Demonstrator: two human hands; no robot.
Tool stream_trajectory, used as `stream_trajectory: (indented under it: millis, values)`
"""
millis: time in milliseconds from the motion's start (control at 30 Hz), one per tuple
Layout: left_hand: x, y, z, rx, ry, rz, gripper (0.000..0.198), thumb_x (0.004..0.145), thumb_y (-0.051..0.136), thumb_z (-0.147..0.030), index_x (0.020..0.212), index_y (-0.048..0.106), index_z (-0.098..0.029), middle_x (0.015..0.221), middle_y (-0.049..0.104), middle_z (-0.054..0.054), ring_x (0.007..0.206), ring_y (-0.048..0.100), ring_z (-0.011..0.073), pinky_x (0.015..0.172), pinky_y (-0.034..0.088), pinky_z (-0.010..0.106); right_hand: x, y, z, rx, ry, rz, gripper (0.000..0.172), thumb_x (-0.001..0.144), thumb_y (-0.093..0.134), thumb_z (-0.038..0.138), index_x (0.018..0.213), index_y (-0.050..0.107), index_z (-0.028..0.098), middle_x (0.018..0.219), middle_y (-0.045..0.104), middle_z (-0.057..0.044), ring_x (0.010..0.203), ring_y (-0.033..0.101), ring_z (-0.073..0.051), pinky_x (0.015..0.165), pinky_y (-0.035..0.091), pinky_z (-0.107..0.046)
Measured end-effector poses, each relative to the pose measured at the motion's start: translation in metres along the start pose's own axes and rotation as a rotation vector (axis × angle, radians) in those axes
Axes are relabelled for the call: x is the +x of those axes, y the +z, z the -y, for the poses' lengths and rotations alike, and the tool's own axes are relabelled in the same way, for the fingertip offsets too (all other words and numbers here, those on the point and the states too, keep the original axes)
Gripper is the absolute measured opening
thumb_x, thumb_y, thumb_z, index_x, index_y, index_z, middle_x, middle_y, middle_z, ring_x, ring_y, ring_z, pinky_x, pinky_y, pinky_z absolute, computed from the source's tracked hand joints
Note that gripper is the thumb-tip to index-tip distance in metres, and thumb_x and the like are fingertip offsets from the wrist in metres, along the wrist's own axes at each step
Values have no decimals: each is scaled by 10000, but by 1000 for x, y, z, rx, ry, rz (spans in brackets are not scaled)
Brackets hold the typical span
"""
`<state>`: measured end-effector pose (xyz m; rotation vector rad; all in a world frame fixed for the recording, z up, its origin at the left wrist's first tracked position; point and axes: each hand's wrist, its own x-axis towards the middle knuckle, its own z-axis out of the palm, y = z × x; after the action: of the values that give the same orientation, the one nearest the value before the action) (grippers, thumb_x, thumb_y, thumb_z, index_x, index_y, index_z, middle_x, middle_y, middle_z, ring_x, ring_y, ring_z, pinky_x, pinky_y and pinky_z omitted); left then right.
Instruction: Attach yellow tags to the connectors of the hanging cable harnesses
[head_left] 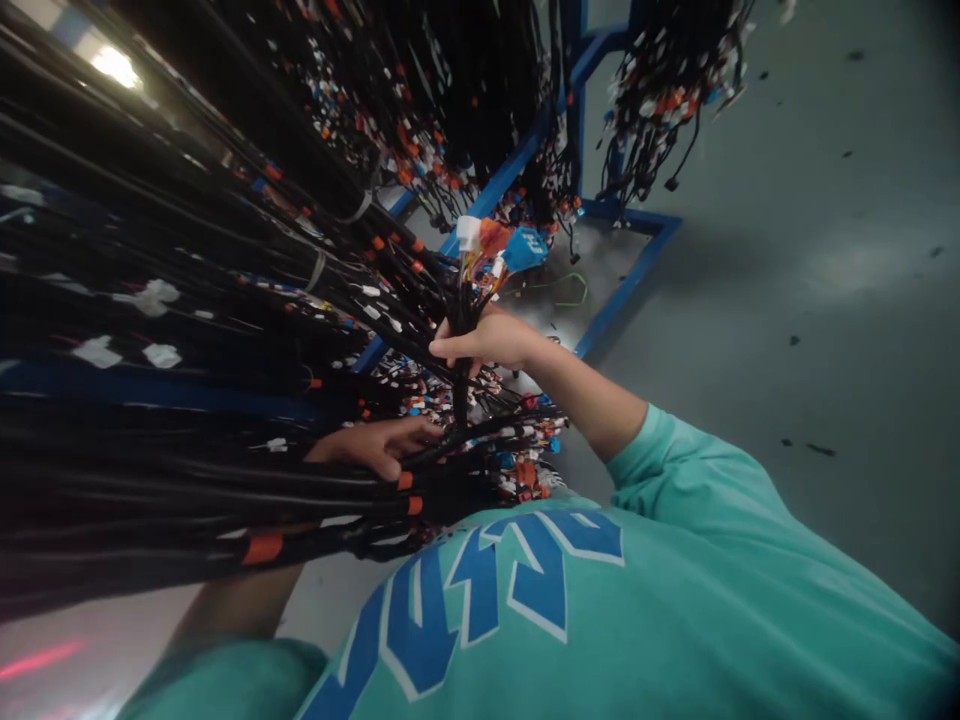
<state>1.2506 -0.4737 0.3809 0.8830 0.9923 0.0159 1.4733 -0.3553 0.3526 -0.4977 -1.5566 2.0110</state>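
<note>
My right hand (487,338) is closed around a wire harness (460,395), a bundle of black-sleeved cables. Above the fist its end fans out into thin wires with a white connector (468,233), an orange piece (493,238) and a blue connector (526,249). Lower and to the left, my left hand (371,445) reaches through hanging black cables (315,490), its forearm partly hidden behind them. Thumb and fingers there are apart, close to where the held harness meets other cables; whether they touch it is unclear.
Dense rows of hanging harnesses (247,250) fill the left and upper side, with many small connectors at their ends. A blue metal frame (626,295) stands on the grey floor (825,330). Another cluster of cable ends (660,110) hangs at the top right.
</note>
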Motion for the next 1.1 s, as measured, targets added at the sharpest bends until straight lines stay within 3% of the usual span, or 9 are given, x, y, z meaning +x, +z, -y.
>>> stream_trajectory:
  millis: [133,200,433,667,833,867,967,1033,1100]
  values:
    - [27,13,-21,197,-8,-240,325,672,723,-390,794,593,-118,747,596,0,683,535,106,639,403,189,3,-3,4,6,67,6,168,724,670,272,738,588,126,592,568,4,520,535,-94,389,432,-174]
    - [41,19,-27,137,-31,-309,295,744,656,-398,778,578,-116,682,565,-8,593,504,88,563,387,185,2,-5,8,5,55,-15,177,729,673,275,752,589,121,588,568,5,517,532,-87,399,437,-170]
    - [69,32,-43,-202,-100,-74,432,795,611,-329,1184,521,-163,783,660,52,576,610,128,562,473,230,-12,-19,22,1,-27,-34,241,721,700,320,802,597,118,618,586,4,565,555,-99,470,498,-195]
    - [71,36,-52,-230,-43,-90,385,688,729,-385,939,567,-142,749,662,40,494,584,107,460,452,188,-24,-50,-1,92,9,-64,386,826,541,493,889,609,118,746,653,-38,636,603,-99,604,535,-217]
    - [67,35,-40,-208,-22,-172,339,718,697,-411,867,551,-143,724,661,53,467,570,102,435,444,179,-94,-80,-49,178,-60,-282,416,685,698,499,855,644,123,746,663,-28,665,617,-91,588,502,-170]
    - [66,34,-37,-196,-27,-189,342,722,691,-422,863,546,-146,681,650,45,452,557,97,417,427,169,-110,-77,-61,266,-78,-280,402,682,700,498,827,644,127,691,651,-15,615,609,-88,542,491,-167]
    - [62,28,-27,-199,11,-193,366,709,694,-449,857,531,-157,651,635,31,438,543,94,386,398,155,-141,-47,-97,508,123,17,474,719,640,551,843,654,93,721,678,-82,602,640,-138,513,516,-227]
    - [61,22,-20,-216,61,-173,356,722,685,-441,871,521,-162,692,643,34,462,562,101,399,409,160,-137,-15,-117,662,223,-24,443,708,689,481,941,635,107,842,692,-96,713,664,-151,589,536,-238]
    - [59,18,-14,-226,116,-130,328,745,668,-422,876,513,-164,742,653,40,471,572,103,403,411,163,-118,12,-127,898,152,-134,466,681,700,505,968,607,149,986,678,-86,857,654,-161,759,537,-287]
